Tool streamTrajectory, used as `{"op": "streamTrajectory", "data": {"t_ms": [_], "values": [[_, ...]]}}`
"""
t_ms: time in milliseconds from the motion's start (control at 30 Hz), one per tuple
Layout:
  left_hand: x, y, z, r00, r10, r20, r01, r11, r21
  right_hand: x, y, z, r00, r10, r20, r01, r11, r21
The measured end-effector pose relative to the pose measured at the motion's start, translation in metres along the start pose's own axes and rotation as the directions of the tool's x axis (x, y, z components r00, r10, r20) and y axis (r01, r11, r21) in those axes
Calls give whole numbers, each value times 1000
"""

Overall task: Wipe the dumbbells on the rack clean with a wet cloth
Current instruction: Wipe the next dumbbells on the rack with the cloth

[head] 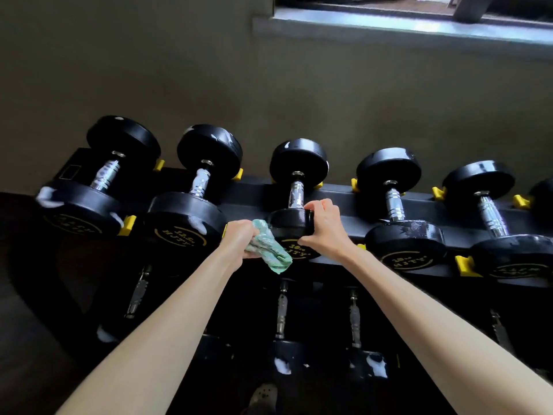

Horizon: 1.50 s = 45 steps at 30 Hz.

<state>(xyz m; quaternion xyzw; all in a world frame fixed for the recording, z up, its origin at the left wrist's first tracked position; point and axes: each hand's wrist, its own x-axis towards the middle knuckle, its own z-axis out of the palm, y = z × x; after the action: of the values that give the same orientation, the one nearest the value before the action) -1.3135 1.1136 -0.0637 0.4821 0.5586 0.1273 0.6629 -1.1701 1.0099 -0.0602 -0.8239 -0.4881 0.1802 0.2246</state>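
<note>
From the head camera, a black two-tier rack (pixel 257 187) runs left to right against a grey wall (pixel 209 70), with yellow cradles (pixel 465 265) along its rails. Five black dumbbells with chrome handles lie on the upper tier, each with its handle pointing from near to far.

The middle dumbbell (pixel 299 158) is the one being worked on. The left hand (pixel 239 238) is closed tight around a bunched green cloth (pixel 270 248) and presses it against the left side of that dumbbell's near head. The cloth's loose end hangs down over the yellow lettering on the head's front face. The right hand (pixel 324 226) grips the same near head from the right, with its fingers curled over the top edge and its thumb on the front face.

White foam patches show on the two left dumbbells (pixel 191 214) and on the near head of the fourth dumbbell (pixel 407 238). More dumbbells sit in shadow on the lower tier (pixel 281 313), some with foam on them. A window ledge (pixel 404 22) lies at the far right, and a shoe (pixel 264 395) shows at the near edge.
</note>
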Motion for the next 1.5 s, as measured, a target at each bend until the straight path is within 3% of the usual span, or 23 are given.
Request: {"op": "streamTrajectory", "data": {"t_ms": [133, 200, 267, 367, 533, 667, 767, 867, 1033, 1167, 1233, 1367, 1500], "values": [[-8, 10, 9, 999, 16, -32, -15, 999, 41, -3, 0, -6, 994, 95, 55, -106, 965, 239], [-12, 13, 14, 998, 31, -47, -28, 999, 46, -6, 3, -15, 983, 146, 110, -179, 886, 428], [-16, 17, 20, 998, 57, -32, -56, 997, 47, -12, 7, -21, 969, 182, 166, -245, 773, 585], [-29, 32, 32, 991, 80, 110, -84, 996, 35, -20, 10, -31, 951, 240, 194, -301, 577, 759], [-40, 68, 40, 930, 130, 342, -102, 990, -99, -29, 12, -56, 905, 340, 256, -317, 139, 938], [-33, 84, 36, 881, 177, 438, -127, 982, -141, -31, 7, -58, 907, 183, 379, -395, 56, 917], [-27, 101, 37, 852, 211, 479, -159, 976, -147, -16, 4, -58, 945, 118, 306, -317, 85, 945], [-15, 115, 35, 810, 227, 541, -201, 974, -107, 7, 2, -62, 967, 165, 194, -224, 185, 957], [32, 124, 29, 845, 316, 431, -381, 922, 72, 55, -4, -60, 966, 222, 136, -225, 453, 863], [59, 123, 28, 783, 491, 381, -587, 787, 191, 91, 2, -53, 972, 233, -17, -173, 765, 620], [74, 119, 32, 761, 557, 331, -640, 728, 247, 108, 5, -43, 964, 244, -103, -161, 851, 501], [104, 99, 45, 709, 668, 227, -694, 604, 391, 128, 16, -17, 928, 291, -234, -183, 901, 394], [118, 78, 58, 626, 769, 129, -750, 548, 372, 135, 30, 3, 875, 327, -357, -173, 900, 399]]}}
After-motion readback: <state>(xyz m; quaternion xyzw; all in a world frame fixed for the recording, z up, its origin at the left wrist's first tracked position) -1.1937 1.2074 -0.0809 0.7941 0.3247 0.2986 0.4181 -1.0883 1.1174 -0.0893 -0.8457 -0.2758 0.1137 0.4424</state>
